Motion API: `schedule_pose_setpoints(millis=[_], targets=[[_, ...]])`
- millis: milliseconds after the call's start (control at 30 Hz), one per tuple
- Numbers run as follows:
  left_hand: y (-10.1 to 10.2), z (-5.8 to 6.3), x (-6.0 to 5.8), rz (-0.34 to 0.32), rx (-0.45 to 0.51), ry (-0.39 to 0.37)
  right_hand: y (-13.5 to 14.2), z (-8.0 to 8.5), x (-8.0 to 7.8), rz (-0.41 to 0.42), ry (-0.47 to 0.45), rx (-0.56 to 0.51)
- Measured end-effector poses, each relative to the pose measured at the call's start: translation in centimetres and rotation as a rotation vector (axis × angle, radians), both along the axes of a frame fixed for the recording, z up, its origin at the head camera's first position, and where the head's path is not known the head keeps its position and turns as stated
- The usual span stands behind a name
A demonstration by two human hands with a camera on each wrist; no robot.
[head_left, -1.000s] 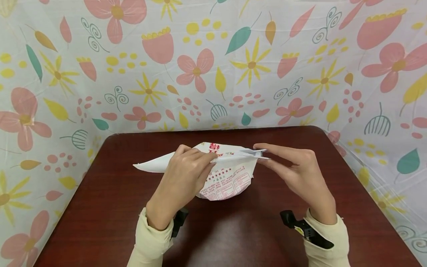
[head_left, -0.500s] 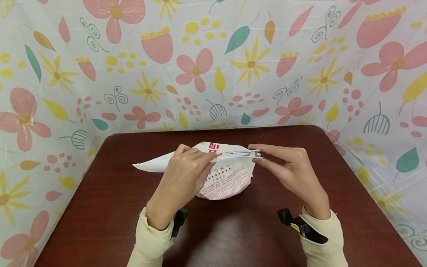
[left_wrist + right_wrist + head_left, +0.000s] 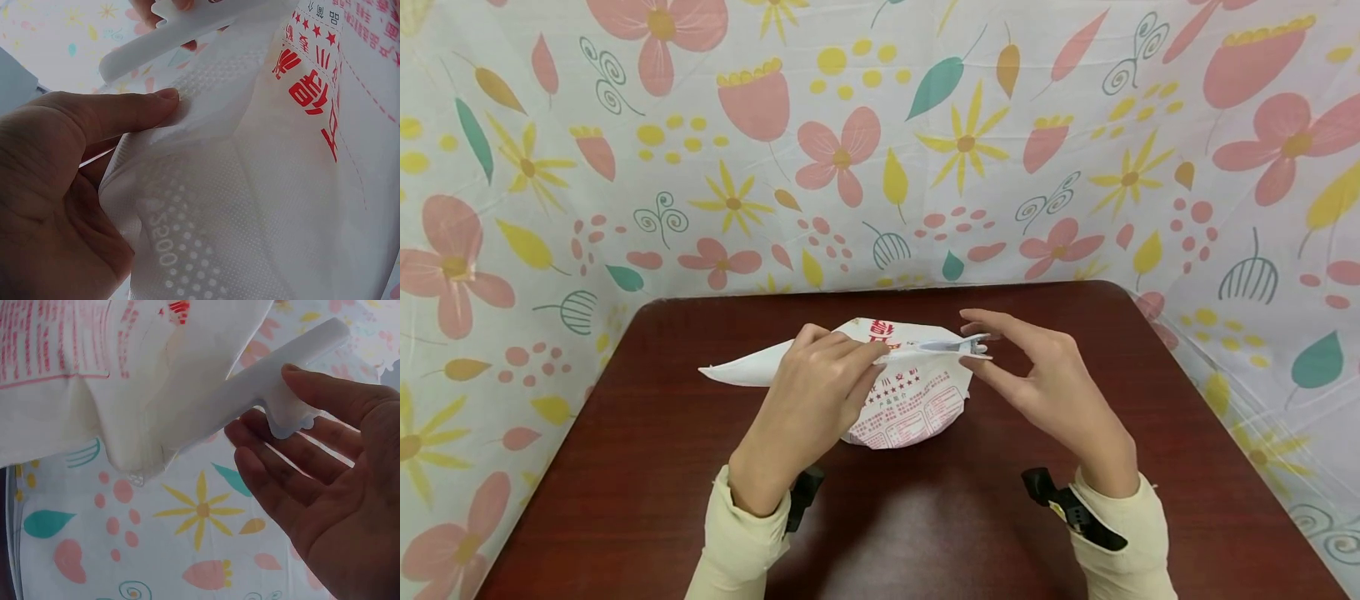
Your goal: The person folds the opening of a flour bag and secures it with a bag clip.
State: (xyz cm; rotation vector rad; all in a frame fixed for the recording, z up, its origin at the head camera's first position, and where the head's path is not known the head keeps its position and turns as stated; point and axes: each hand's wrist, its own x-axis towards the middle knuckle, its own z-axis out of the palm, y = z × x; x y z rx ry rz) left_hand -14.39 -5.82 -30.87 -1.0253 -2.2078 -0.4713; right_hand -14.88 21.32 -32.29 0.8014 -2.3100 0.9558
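Note:
A white bag with red print (image 3: 917,408), stood on the table, has its top edge gathered. My left hand (image 3: 820,375) grips that edge near the middle, and the left wrist view shows its thumb (image 3: 140,112) lying along the white material. At the right end of the top edge sits a white plastic bag clip (image 3: 219,403), its two arms spread apart at the end in the head view. My right hand (image 3: 1060,383) is around this end with fingers parted. Its index fingertip is raised above the upper arm, while the thumb is right at the lower one.
The dark reddish-brown table (image 3: 655,492) has rounded far corners. A flower-patterned cloth (image 3: 842,217) hangs behind it and along both sides. To the left, a pointed white flap of the bag (image 3: 737,367) sticks out over the table.
My right hand has shifted slightly left along with the clip, and its index finger has lifted off, widening the gap to the thumb. The left hand and bag have barely moved.

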Motion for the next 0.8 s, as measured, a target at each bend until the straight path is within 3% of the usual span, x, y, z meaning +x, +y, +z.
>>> schedule_pose_setpoints(millis=[433, 800], targets=[[-0.14, -0.14, -0.16, -0.006, 0.006, 0.009, 0.04, -0.09, 0.21, -0.015, -0.017, 0.035], [-0.14, 0.09, 0.02, 0.007, -0.004, 0.007, 0.06, -0.12, 0.19, 0.008, 0.024, 0.039]])
